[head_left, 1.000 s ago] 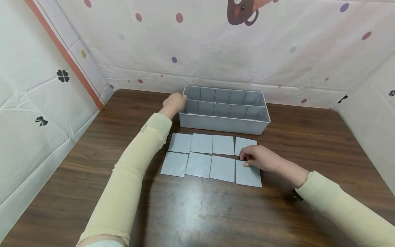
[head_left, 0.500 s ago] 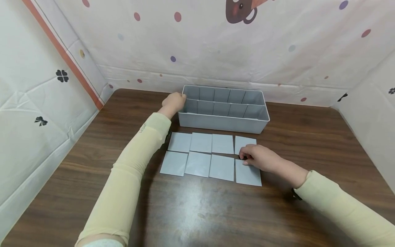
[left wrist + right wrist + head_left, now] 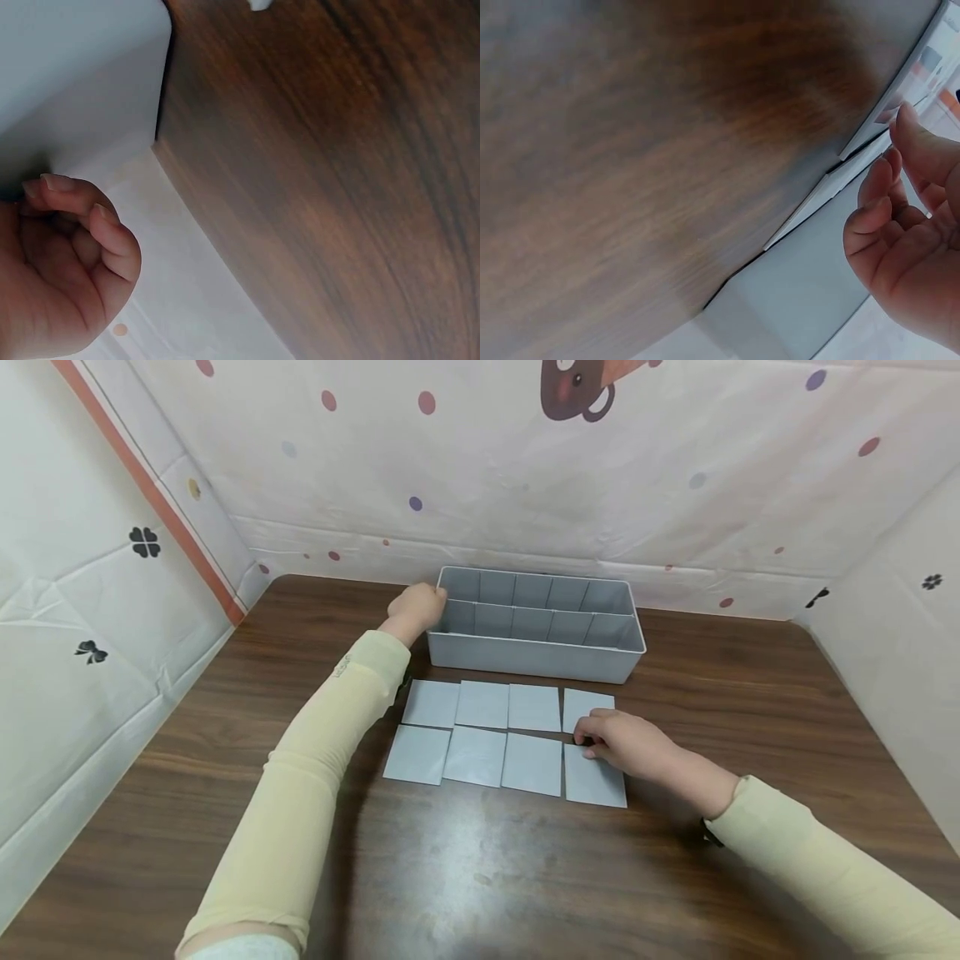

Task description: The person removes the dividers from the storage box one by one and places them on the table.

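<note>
A long grey divided storage box [image 3: 525,658] stands toward the back of the table, with a lengthwise wall and several compartments. My left hand [image 3: 418,610] grips its left end at the rim. In the left wrist view the fingertips [image 3: 58,182] curl against the box's end wall. Several flat grey square cards lie in two rows before the box. Over the right end of the rows is my right hand [image 3: 618,743], fingers loosely curled, thumb low at the top edge of the near right card [image 3: 596,783]. It partly covers the far right card [image 3: 585,703].
The dark wood table [image 3: 465,877] shows a bright glare in front of the cards. Patterned white cloth [image 3: 525,485] hangs close behind the box and along both sides. The near row's left card [image 3: 417,754] lies beside my left forearm sleeve [image 3: 315,802].
The whole head view shifts slightly left, as the camera turns a little. Both hands keep their places at the box and over the cards.
</note>
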### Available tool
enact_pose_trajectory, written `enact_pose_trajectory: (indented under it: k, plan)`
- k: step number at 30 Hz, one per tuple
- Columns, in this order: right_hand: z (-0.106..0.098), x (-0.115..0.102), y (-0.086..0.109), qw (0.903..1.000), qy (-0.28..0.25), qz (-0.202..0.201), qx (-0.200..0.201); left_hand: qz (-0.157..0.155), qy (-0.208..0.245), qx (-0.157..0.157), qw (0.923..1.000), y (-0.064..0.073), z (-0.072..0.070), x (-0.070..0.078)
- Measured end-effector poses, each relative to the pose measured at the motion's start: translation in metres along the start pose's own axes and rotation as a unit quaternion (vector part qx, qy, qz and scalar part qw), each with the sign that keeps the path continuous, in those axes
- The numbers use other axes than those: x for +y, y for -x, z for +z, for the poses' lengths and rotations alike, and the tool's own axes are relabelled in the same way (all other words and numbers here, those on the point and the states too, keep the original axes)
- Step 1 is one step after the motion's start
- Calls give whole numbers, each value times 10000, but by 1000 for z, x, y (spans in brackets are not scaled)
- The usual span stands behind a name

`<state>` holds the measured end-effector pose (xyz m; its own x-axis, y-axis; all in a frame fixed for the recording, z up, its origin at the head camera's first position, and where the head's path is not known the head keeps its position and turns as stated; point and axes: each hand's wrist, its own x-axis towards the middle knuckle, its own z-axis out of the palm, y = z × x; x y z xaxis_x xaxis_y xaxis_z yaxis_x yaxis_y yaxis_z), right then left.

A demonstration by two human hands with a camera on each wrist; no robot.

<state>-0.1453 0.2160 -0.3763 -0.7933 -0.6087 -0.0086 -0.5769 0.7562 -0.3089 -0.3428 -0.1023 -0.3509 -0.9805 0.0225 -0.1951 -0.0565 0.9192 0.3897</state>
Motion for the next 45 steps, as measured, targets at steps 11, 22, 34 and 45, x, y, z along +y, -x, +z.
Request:
enact_pose_trajectory:
  k: [11,22,34,45]
  plan:
    - [-16,4,6,9984,15,488,288,24,-228,-280,9993,1,-6,-4]
    - [-74,10,34,9874,-256,1279,897,424,-437,-541,9967,24,-57,-6]
    - [-103,14,81,9856,31,828,1476,2766,-220,737,9579,144,-79,-32]
    - [-88,2,86,9869,429,240,1536,3895,-1553,1159,9004,197,-44,-36]
